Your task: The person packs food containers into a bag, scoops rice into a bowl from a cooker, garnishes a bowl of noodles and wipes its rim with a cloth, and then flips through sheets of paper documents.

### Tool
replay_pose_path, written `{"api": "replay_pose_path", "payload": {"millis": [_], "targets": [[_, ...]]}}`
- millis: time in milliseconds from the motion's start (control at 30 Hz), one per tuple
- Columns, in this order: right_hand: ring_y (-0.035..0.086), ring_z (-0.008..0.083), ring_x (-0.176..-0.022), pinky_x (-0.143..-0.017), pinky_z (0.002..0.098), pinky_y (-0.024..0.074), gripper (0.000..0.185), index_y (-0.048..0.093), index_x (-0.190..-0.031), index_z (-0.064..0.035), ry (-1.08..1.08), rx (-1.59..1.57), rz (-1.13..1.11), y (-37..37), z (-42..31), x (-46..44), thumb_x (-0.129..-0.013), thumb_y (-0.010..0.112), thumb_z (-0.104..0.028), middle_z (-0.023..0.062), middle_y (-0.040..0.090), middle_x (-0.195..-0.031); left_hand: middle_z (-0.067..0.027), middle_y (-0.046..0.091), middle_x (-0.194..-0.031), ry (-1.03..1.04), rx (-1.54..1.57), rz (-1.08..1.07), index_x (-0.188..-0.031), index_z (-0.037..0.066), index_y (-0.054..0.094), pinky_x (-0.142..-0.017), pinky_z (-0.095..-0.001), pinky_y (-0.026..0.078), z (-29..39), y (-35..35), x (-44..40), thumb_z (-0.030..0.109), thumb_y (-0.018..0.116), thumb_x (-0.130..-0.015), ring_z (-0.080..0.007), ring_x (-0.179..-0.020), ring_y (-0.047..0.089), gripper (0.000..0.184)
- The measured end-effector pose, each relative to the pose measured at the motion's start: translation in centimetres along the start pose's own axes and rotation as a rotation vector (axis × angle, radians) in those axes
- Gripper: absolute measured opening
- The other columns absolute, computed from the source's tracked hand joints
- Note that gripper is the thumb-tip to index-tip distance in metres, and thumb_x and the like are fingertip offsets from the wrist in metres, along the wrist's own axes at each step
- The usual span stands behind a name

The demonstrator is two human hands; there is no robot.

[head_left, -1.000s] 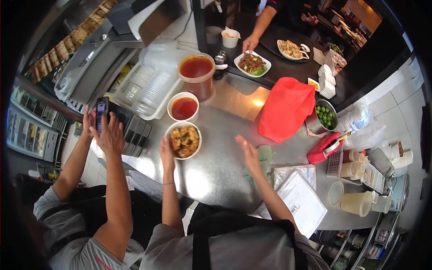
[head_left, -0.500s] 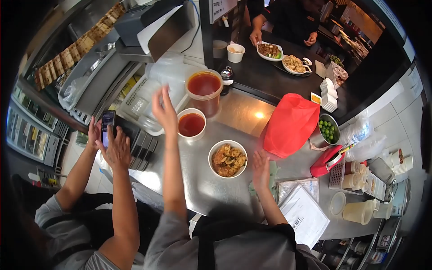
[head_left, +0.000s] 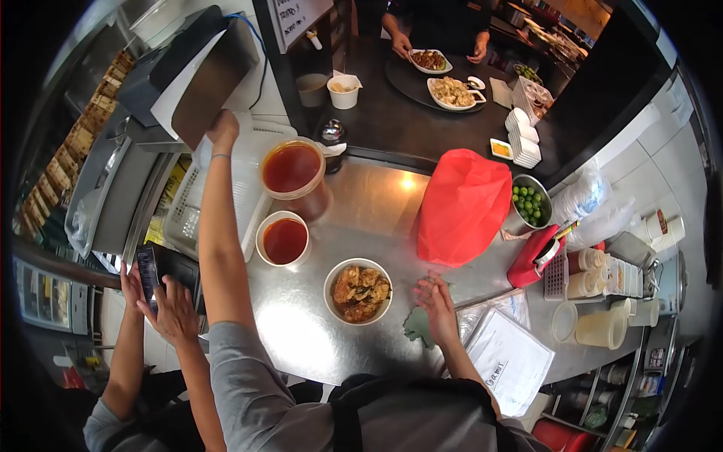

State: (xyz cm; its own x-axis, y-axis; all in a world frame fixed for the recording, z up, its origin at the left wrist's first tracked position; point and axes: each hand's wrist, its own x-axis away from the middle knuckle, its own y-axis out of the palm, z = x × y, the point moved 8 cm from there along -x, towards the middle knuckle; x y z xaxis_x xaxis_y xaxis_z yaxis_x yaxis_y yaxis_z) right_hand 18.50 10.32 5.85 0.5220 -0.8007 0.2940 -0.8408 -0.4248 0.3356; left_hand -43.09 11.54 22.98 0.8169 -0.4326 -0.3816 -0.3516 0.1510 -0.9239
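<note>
My left hand (head_left: pixel 224 131) reaches over the white plastic basket (head_left: pixel 184 215), its fingers curled down at some clear plastic ware; what they grip is hidden. Below that arm stand a large clear tub of red-brown liquid (head_left: pixel 292 167) and a white paper bowl of similar liquid (head_left: pixel 285 242). Another white bowl holding fried, browned pieces (head_left: pixel 358 291) sits mid-counter, untouched. To its right, my right hand (head_left: pixel 435 303) hovers open and empty, fingers loosely bent, by a green cloth (head_left: pixel 419 327). A red bag (head_left: pixel 465 207) stands just beyond it.
A co-worker's hands (head_left: pixel 167 305) hold a phone at left. Behind the pass, another person (head_left: pixel 433 30) handles plates of food. A metal pot of green limes (head_left: pixel 530 203), a red holder (head_left: pixel 532 260), sauce tubs (head_left: pixel 600 328) and papers (head_left: pixel 506 365) line the right side.
My left hand has moved forward and left, from above the basket's near side to the plastic ware at its far end. My right hand has stayed near the cloth. The view has shifted.
</note>
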Motion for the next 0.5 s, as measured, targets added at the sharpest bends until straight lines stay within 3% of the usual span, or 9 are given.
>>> {"api": "replay_pose_path", "payload": {"millis": [33,100,133,233,300,367,433,500], "targets": [[0.049,0.0175,-0.108,-0.09,0.0326,0.036,0.042,0.035,-0.133,-0.0107,-0.033,0.05,-0.021,0.4,-1.0,-0.4,-0.096,0.04,-0.029,0.0059,0.05,-0.118,-0.0129,0.061,-0.108,0.008,-0.003,-0.006,-0.095,0.009,0.064,-0.088,-0.0422,0.043,-0.7,0.4,0.5,0.022,0.061,-0.076,-0.0306,-0.106,0.055,0.024],[0.049,0.0173,-0.108,-0.091,0.0335,0.0363,0.04,0.037,-0.132,-0.0098,-0.062,0.105,-0.032,1.5,-3.0,-1.8,-0.095,0.04,-0.025,0.0057,0.05,-0.119,-0.0132,0.063,-0.096,0.206,0.221,0.238,-0.086,0.009,0.064,-0.081,-0.0368,0.046,-1.3,-1.2,2.0,0.015,0.061,-0.076,-0.0296,-0.093,0.06,0.012],[0.049,0.0173,-0.108,-0.092,0.0331,0.0363,0.039,0.038,-0.132,-0.009,-0.15,0.21,-0.084,2.6,-4.5,-2.5,-0.095,0.04,-0.021,0.0058,0.05,-0.118,-0.0132,0.063,-0.096,0.209,0.22,0.238,-0.086,0.009,0.064,-0.081,-0.0368,0.046,-1.8,-0.9,2.2,0.015,0.061,-0.076,-0.0296,-0.093,0.06,0.012],[0.05,0.0166,-0.108,-0.093,0.0299,0.038,0.033,0.047,-0.125,-0.0049,-0.388,0.369,-0.266,7.8,-9.1,-4.8,-0.094,0.042,-0.011,0.0065,0.053,-0.116,-0.0111,0.063,-0.091,0.297,0.547,0.549,-0.082,0.008,0.061,-0.083,-0.0386,0.044,-3.7,-2.4,4.2,0.011,0.064,-0.077,-0.0295,-0.092,0.059,0.007],[0.053,0.0168,-0.107,-0.091,0.0284,0.0413,0.029,0.052,-0.119,-0.0015,-0.634,0.597,-0.421,13.2,-12.6,-6.3,-0.091,0.048,-0.006,0.0092,0.054,-0.114,-0.0111,0.063,-0.093,0.292,0.582,0.556,-0.083,0.007,0.061,-0.083,-0.0378,0.043,-3.8,-4.4,5.6,0.012,0.064,-0.078,-0.0294,-0.094,0.058,0.008],[0.055,0.0162,-0.104,-0.088,0.0283,0.0435,0.025,0.056,-0.113,0.0003,-0.662,0.425,-0.573,19.4,-14.5,-8.6,-0.091,0.049,-0.007,0.0108,0.056,-0.113,-0.011,0.064,-0.095,0.306,0.623,0.566,-0.085,0.006,0.061,-0.084,-0.037,0.043,-2.8,-6.6,7.4,0.013,0.065,-0.079,-0.0294,-0.096,0.058,0.009],[0.052,0.0174,-0.111,-0.09,0.0291,0.0433,0.028,0.054,-0.118,0.0007,-0.597,0.403,-0.698,25.6,-15.3,-11.9,-0.093,0.046,-0.011,0.0089,0.056,-0.118,-0.0138,0.063,-0.1,0.285,0.78,0.517,-0.086,0.005,0.061,-0.088,-0.0384,0.041,-2.2,-8.1,9.2,0.015,0.064,-0.08,-0.0323,-0.098,0.057,0.012],[0.052,0.0196,-0.111,-0.089,0.0306,0.0444,0.035,0.047,-0.125,-0.0004,-0.421,0.343,-0.674,30.9,-14.2,-17.5,-0.095,0.044,-0.019,0.01,0.051,-0.124,-0.0135,0.063,-0.103,0.293,0.886,0.448,-0.086,0.005,0.062,-0.088,-0.0371,0.042,-1.1,-9.1,10.4,0.014,0.064,-0.08,-0.0306,-0.1,0.057,0.012]]}}
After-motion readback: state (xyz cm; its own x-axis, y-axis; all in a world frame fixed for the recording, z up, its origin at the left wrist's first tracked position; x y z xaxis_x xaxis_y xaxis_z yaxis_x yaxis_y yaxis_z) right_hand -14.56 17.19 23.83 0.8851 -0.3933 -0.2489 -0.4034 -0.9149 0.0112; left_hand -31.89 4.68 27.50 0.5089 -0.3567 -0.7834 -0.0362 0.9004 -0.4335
